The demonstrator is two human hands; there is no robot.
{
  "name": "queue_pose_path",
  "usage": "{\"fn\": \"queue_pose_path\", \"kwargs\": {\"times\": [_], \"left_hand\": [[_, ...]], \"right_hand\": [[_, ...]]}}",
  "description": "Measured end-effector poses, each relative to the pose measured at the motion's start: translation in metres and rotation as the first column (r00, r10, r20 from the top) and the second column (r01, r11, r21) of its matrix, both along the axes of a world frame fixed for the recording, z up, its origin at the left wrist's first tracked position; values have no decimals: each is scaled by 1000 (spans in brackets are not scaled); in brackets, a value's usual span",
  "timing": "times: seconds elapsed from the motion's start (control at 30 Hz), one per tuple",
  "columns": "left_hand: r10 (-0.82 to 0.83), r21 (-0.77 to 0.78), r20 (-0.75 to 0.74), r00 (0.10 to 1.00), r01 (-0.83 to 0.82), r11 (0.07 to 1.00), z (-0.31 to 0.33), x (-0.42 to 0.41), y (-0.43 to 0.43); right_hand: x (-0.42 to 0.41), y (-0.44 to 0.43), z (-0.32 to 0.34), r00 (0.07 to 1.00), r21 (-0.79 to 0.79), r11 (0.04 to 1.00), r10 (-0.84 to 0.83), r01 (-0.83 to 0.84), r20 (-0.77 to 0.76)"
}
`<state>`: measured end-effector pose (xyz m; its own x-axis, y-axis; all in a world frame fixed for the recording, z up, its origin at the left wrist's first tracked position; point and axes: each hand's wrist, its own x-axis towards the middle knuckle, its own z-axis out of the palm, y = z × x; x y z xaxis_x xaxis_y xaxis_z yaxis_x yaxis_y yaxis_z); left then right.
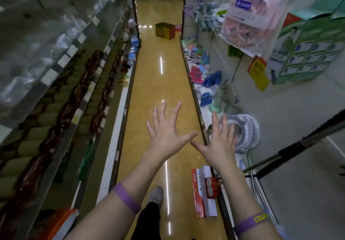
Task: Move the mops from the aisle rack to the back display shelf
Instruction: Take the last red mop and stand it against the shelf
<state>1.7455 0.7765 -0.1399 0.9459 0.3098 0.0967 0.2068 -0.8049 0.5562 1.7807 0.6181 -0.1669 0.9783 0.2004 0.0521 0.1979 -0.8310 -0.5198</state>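
Yellow floor (pixel 149 82) opens beyond left hand (pixel 166 135), right hand (pixel 222 144).

Mop handles (pixel 291 151): long straight poles at 4 o'clock in the view, set against the right-hand aisle rack (pixel 280 112). Construction: bare silver metal sections alternating with black grip sleeves. Pose: tilted. Lower ends sit toward 5 o'clock, near the rack's front edge. Upper ends run out of frame at 3 o'clock. At least two poles lie close together, roughly parallel. The exact count cannot be determined. Mop heads are out of view.
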Motion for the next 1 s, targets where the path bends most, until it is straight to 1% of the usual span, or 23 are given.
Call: {"fn": "queue_pose_path", "kwargs": {"times": [0.13, 0.27, 0.37, 0.47, 0.57, 0.7, 0.83, 0.93, 1.0], "left_hand": [[-89, -37, 11, 996, 90, 995, -8, 79, 29], [-150, -53, 10, 989, 150, 987, -7, 149, 62], [-199, -63, 16, 980, 199, 978, -6, 194, 78], [-310, -167, 1, 951, 306, 937, -2, 231, 74], [-497, -297, -6, 868, 473, 830, 1, 258, 50], [-703, -353, -42, 710, 647, 676, 4, 275, -4], [-820, -415, -32, 571, 739, 530, -1, 280, -68], [-875, -433, -49, 482, 779, 454, -2, 277, -116], [-904, -463, -45, 426, 793, 397, -1, 272, -144]], "right_hand": [[64, 25, -6, 994, -33, 993, -109, 110, 23], [125, 58, -3, 989, -46, 988, -149, 149, 9], [163, 73, -1, 982, -20, 981, -191, 191, 14], [188, 69, 0, 959, 53, 957, -284, 284, -8], [196, 48, -4, 914, 164, 899, -401, 407, -68], [184, 4, -8, 817, 216, 790, -569, 574, -91], [161, -46, -7, 688, 276, 641, -716, 716, -120], [143, -82, -7, 599, 256, 562, -794, 787, -99], [129, -103, -5, 559, 270, 520, -824, 810, -93]]}}
